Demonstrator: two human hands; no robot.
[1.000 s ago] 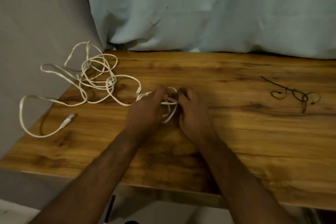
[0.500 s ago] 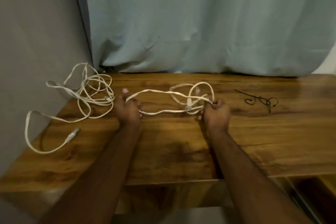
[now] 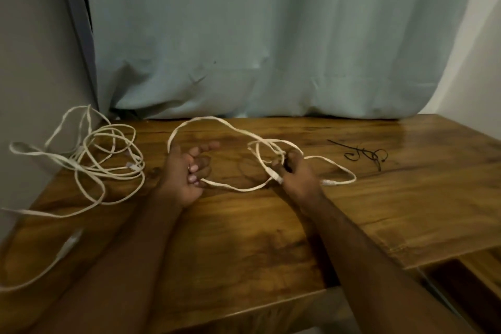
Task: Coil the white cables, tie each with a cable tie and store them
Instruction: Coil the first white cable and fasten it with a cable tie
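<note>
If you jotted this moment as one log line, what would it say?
step: coiling | left hand: holds white cable loop | right hand: grips coils | tangled cables: waiting, left | cable ties: untouched, right

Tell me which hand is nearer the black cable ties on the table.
Right. The right hand grips the white cable just left of the black cable ties. The left hand is farther left, beyond the cable's loop.
</note>
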